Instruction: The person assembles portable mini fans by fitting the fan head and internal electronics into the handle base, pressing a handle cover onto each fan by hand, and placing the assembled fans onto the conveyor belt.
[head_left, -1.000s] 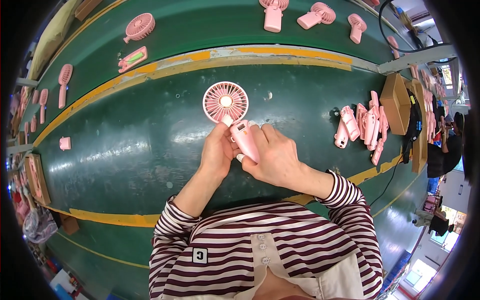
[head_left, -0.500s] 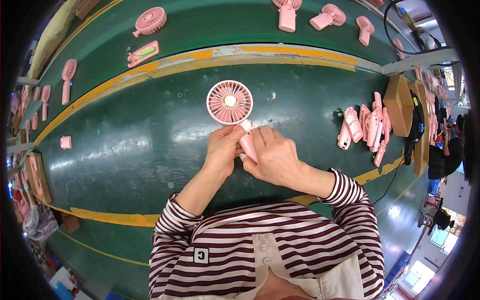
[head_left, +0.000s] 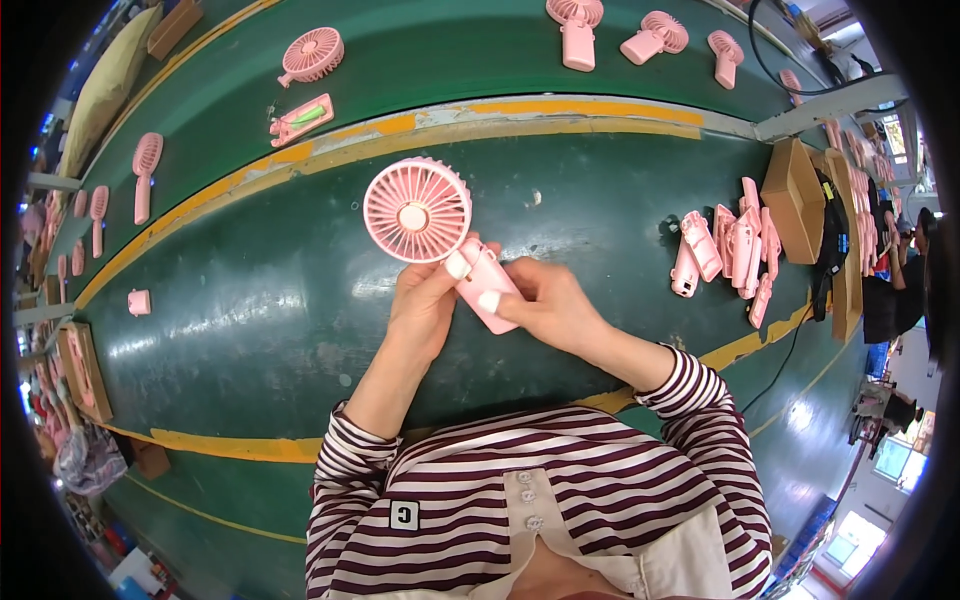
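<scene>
A pink handheld fan (head_left: 418,210) is held up between my two hands over the green table, its round grille tilted toward the upper left. The fingers of my left hand (head_left: 425,300) pinch it at the neck, where head and handle meet. My right hand (head_left: 555,305) grips the pink handle (head_left: 487,288) along its right side, thumb lying across the lower front. Fingers behind the handle are mostly hidden.
Pink handle parts (head_left: 740,245) lie piled at the right beside a cardboard box (head_left: 795,200). One small pink piece (head_left: 139,302) rests at the left. Beyond the yellow-edged ledge (head_left: 400,125), several pink fans (head_left: 578,40) and an opened casing (head_left: 301,119) sit on a green belt.
The fan has turned so its handle's broad face shows, and its head has come nearer and shifted left. My right hand has uncurled from over the handle and moved to its side.
</scene>
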